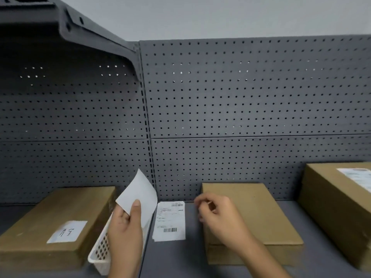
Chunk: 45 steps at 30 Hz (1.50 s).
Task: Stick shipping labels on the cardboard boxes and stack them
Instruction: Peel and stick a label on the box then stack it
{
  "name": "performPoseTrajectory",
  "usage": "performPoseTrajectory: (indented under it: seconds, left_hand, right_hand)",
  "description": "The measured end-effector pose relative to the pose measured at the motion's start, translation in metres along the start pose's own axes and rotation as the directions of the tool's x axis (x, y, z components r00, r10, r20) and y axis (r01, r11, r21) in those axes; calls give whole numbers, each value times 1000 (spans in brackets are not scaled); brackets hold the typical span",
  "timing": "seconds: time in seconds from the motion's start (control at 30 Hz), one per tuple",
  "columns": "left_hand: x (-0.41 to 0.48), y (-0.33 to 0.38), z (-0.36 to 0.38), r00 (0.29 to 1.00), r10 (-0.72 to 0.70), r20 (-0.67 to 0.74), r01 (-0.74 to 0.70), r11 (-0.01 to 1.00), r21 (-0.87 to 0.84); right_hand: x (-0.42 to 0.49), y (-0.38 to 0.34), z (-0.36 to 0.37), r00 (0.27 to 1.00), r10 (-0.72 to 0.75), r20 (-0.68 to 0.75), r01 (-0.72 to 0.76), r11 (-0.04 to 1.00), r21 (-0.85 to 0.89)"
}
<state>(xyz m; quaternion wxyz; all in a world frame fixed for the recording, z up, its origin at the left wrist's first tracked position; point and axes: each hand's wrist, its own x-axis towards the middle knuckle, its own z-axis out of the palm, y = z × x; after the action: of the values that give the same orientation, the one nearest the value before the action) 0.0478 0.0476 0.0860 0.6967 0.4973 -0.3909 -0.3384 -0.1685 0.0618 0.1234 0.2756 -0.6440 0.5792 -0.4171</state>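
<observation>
Sheet (138, 194) in left hand (124, 227) — basket (100, 255) below.

- A sheet (138, 195) rises out of the left hand (124, 227), pinched under its thumb.
- A basket (100, 255) lies just left of and below that hand, just beside the left box (36, 237) further left.
- A slip (68, 231) lies on the left box's top.
- A printed label (169, 221) lies flat on the shelf (180, 261) between the two hands.
- The right hand (218, 217) is over the left part of the middle box (265, 217).
- The right box (331, 207) stands well right of that hand, with a stuck label (359, 177) on top.
- A pegboard (241, 97) stands behind both hands.
</observation>
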Motion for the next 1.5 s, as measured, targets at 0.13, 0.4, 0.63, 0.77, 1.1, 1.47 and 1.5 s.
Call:
performPoseTrajectory:
  seconds: [0.13, 0.4, 0.63, 0.77, 1.1, 1.47, 1.5]
  left_hand:
    - [-23, -3, 37, 995, -12, 102, 5, 998, 67]
    - [-68, -24, 103, 963, 16, 268, -54, 989, 136]
    - [-97, -31, 133, 856, 226, 464, -386, 877, 286]
    - [-96, -45, 141, 725, 380, 574, -613, 737, 286]
    - [-88, -51, 145, 604, 56, 795, -418, 872, 256]
    - [-61, -23, 156, 740, -288, 608, 364, 931, -2]
    - [-61, -23, 158, 755, -277, 595, 333, 943, 17]
  right_hand:
    - [-10, 21, -32, 993, 66, -99, -55, 992, 109]
    - [-15, 55, -67, 963, 215, -162, -121, 884, 452]
    - [-16, 67, -85, 967, 248, -59, -148, 734, 663]
    - [-17, 69, -94, 976, 217, -15, -146, 704, 695]
    - [-6, 83, -106, 963, 216, -160, -96, 832, 546]
    - [-11, 104, -116, 966, 199, -163, -88, 851, 517]
    - [-11, 107, -115, 965, 197, -172, -93, 874, 477]
